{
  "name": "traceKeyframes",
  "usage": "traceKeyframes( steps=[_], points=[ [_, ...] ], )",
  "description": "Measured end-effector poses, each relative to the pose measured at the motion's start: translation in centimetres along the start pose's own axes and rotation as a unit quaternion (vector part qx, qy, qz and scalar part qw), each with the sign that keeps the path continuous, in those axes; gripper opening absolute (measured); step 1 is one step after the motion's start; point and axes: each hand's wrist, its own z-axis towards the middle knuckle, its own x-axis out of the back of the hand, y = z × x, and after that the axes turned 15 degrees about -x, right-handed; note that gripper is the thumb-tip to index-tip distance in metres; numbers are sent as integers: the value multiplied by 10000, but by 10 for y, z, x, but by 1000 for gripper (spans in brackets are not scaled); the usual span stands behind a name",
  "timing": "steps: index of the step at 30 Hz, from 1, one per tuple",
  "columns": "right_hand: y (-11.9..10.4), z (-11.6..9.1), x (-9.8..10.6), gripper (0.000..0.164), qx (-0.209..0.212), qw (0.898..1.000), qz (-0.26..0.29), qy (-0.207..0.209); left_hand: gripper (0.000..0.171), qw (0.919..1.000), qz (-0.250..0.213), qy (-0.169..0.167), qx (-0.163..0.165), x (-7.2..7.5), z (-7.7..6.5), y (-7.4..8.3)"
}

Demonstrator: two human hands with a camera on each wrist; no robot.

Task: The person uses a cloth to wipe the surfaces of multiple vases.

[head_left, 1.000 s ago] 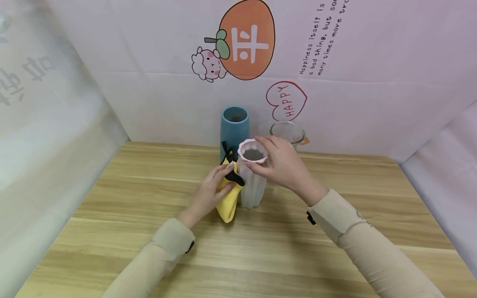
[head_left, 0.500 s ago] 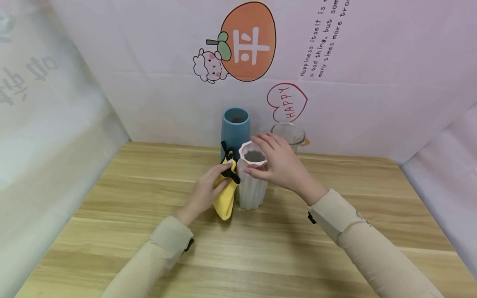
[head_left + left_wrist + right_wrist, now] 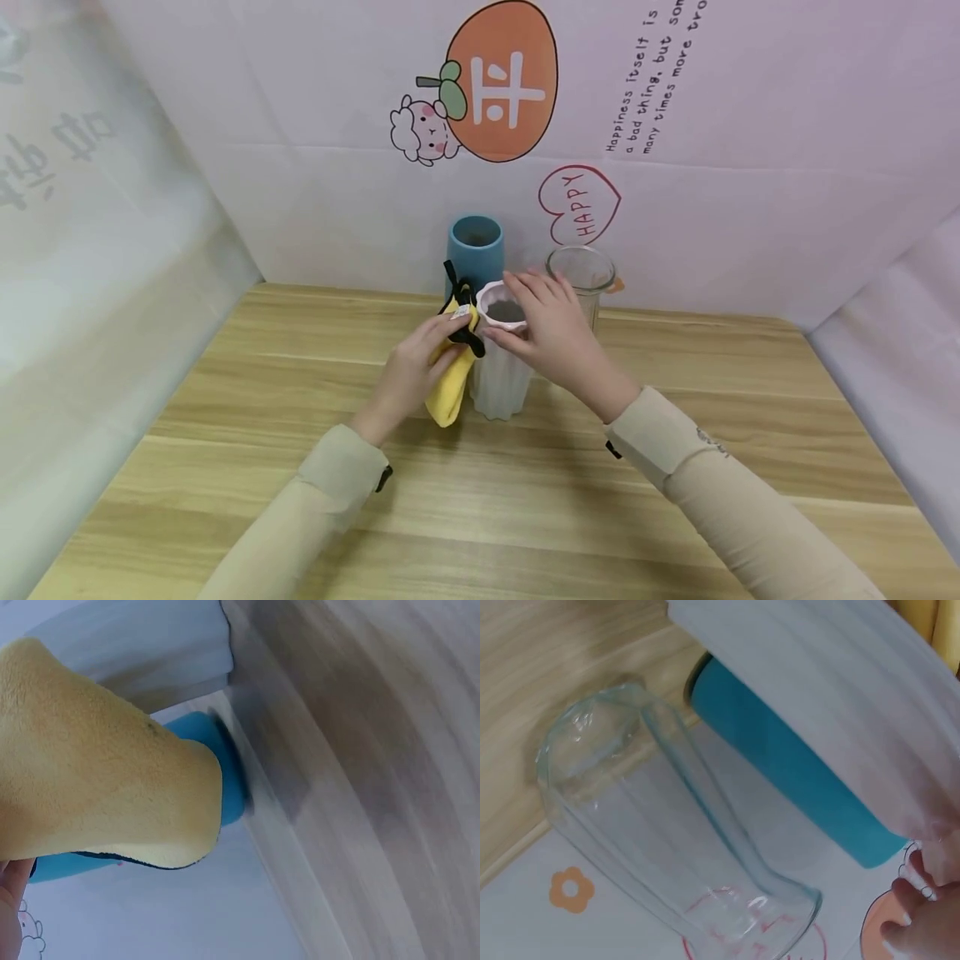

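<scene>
My left hand [image 3: 408,371] pinches a folded yellow cloth [image 3: 447,392] with black edging, a black loop and a small white label. The cloth hangs beside the left side of a white fluted vase [image 3: 498,387]; its plush face [image 3: 105,765] fills much of the left wrist view. With thumb and fingers, my right hand [image 3: 558,333] grips this vase at its scalloped, pale pink rim [image 3: 489,293]. The vase stands upright, its mouth towards me. In the right wrist view its ribbed wall [image 3: 817,682] crosses the upper right.
Behind the cloth and white vase stands a blue vase [image 3: 476,268], close to the printed backdrop [image 3: 330,208]. A clear glass vase [image 3: 652,825] stands to the right, partly behind my right hand in the head view. All are on the wood-grain table [image 3: 525,500].
The left hand and yellow cloth have shifted slightly left and up. The right hand and white vase have moved a little left. Both grips stay the same.
</scene>
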Motion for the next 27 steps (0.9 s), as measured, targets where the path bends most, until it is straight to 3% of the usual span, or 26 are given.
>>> traceKeyframes(
  steps=[11,15,21,27],
  points=[
    [-5,0,0,73,-189,9998,30,-46,37,9954,106,-938,179,-11,-25,-11],
    [1,2,3,74,15,9999,9,-129,37,9963,176,-842,19,-11,-26,-12],
    [11,6,8,72,414,9985,58,-363,39,9981,365,-434,-251,-4,-18,-10],
    [6,4,8,73,201,9983,79,-550,41,9969,573,-418,-342,3,-6,-7]
  ],
)
